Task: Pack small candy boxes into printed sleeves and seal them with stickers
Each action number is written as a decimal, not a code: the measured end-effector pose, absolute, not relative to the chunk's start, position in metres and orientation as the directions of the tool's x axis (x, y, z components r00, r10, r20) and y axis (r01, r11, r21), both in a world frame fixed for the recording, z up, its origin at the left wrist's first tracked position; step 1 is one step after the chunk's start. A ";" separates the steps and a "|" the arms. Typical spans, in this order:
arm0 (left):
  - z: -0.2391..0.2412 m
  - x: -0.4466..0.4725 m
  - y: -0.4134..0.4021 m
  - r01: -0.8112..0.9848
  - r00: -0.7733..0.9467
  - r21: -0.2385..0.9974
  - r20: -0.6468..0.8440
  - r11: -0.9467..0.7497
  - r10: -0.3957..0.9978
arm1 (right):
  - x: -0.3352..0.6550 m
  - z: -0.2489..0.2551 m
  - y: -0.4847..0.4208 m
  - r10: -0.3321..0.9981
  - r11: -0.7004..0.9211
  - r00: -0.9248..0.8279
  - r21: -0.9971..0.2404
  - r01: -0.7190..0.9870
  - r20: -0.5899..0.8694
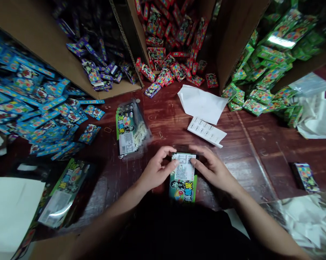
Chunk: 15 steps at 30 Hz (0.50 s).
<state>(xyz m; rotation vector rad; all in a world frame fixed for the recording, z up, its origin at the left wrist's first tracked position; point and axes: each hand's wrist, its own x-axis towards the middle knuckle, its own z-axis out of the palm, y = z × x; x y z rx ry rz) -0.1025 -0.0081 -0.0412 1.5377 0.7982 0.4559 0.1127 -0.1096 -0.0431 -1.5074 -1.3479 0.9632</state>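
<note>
Heaped at far left, blue boxes (43,104); along the back, purple boxes (105,72) in shadow, then red boxes (176,47); spilling forward at right, green boxes (273,72). Just beyond the right grip (213,164), a white strip (206,130) with rows of printed marks, close against a creased white sheet (202,103). Ahead of the left grip (160,166), a fanned stack of printed bags (131,126); farther left and nearer, another printed bag (68,184) under glare. Well off to the right, a small dark box (305,177); nearer, a pile of white scraps (309,216).

Underneath, a glossy, scuffed, red-brown counter (255,159) with a seam at right; behind, open cardboard cartons (241,29) in dim, uneven light.

Between both grips, close to the dark clothing (184,231), a flat printed packet (183,184): green and black, with cartoon figures, bright characters and a white label (183,168) at the far end. Held from both sides, each grip narrow, thumbs on the label's left and right edges.
</note>
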 end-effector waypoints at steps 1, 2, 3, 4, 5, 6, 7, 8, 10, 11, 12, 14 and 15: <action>-0.040 -0.102 -0.006 0.219 0.667 0.976 -0.149 -0.002 0.730 | 0.108 -0.046 -0.112 0.981 -0.040 0.195 -0.962 0.269 0.014; -0.039 -0.101 -0.004 0.216 0.651 0.976 -0.125 -0.024 0.749 | 0.103 -0.050 -0.114 0.961 -0.051 0.275 -0.977 0.209 0.009; -0.038 -0.100 -0.002 0.208 0.637 0.977 -0.108 -0.036 0.763 | 0.098 -0.053 -0.116 0.943 -0.068 0.334 -0.986 0.154 -0.013; -0.038 -0.099 -0.001 0.194 0.623 0.980 -0.100 -0.030 0.776 | 0.095 -0.056 -0.118 0.932 -0.088 0.362 -0.989 0.120 -0.039; -0.038 -0.097 0.000 0.175 0.607 0.984 -0.104 -0.005 0.788 | 0.094 -0.058 -0.119 0.930 -0.107 0.363 -0.988 0.115 -0.059; -0.039 -0.095 0.000 0.158 0.591 0.987 -0.120 0.031 0.798 | 0.094 -0.058 -0.119 0.934 -0.119 0.351 -0.984 0.133 -0.065; -0.038 -0.093 0.000 0.145 0.576 0.987 -0.140 0.068 0.805 | 0.095 -0.057 -0.118 0.941 -0.112 0.335 -0.980 0.165 -0.051; -0.038 -0.091 0.001 0.139 0.567 0.986 -0.159 0.096 0.808 | 0.097 -0.056 -0.118 0.947 -0.088 0.320 -0.976 0.200 -0.020; -0.036 -0.087 0.003 0.155 0.578 0.980 -0.194 0.127 0.793 | 0.102 -0.053 -0.116 0.950 -0.023 0.307 -0.971 0.237 0.053; -0.034 -0.086 0.004 0.174 0.591 0.975 -0.215 0.138 0.778 | 0.105 -0.051 -0.115 0.951 -0.007 0.303 -0.974 0.227 0.064; -0.032 -0.084 0.005 0.194 0.598 0.970 -0.237 0.148 0.765 | 0.108 -0.049 -0.114 0.954 -0.007 0.295 -0.979 0.202 0.054; -0.028 -0.081 0.008 0.223 0.592 0.962 -0.263 0.159 0.762 | 0.111 -0.044 -0.113 0.963 -0.028 0.271 -0.986 0.162 0.017; -0.027 -0.079 0.009 0.235 0.590 0.960 -0.267 0.155 0.762 | 0.112 -0.041 -0.111 0.967 -0.042 0.256 -0.985 0.166 0.002</action>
